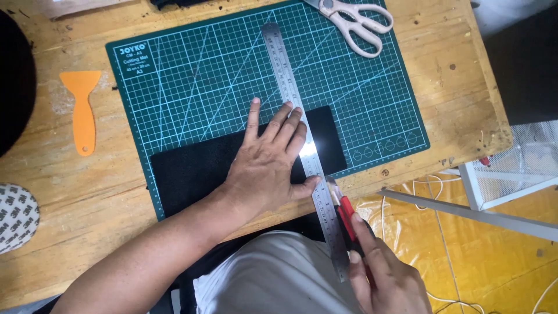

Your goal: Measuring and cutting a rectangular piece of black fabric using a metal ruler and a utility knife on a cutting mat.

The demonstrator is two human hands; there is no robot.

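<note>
My left hand point(268, 163) lies flat, fingers spread, on a black sheet point(192, 168) and presses on a long steel ruler point(293, 99) that crosses the sheet lengthwise away from me. The sheet lies on a green cutting mat point(192, 70) with a white grid. My right hand point(386, 279) grips a red and black utility knife point(344, 212). Its blade tip rests against the ruler's right edge, just past the near edge of the mat. A narrower part of the black sheet point(328, 136) shows to the right of the ruler.
Pale-handled scissors point(357, 23) lie at the mat's far right corner. An orange plastic scraper point(82, 110) rests on the wooden table point(447, 87) to the left. A patterned round pad point(16, 216) sits at the left edge. A white wire rack point(523, 168) and yellow floor sheeting point(482, 256) are on the right.
</note>
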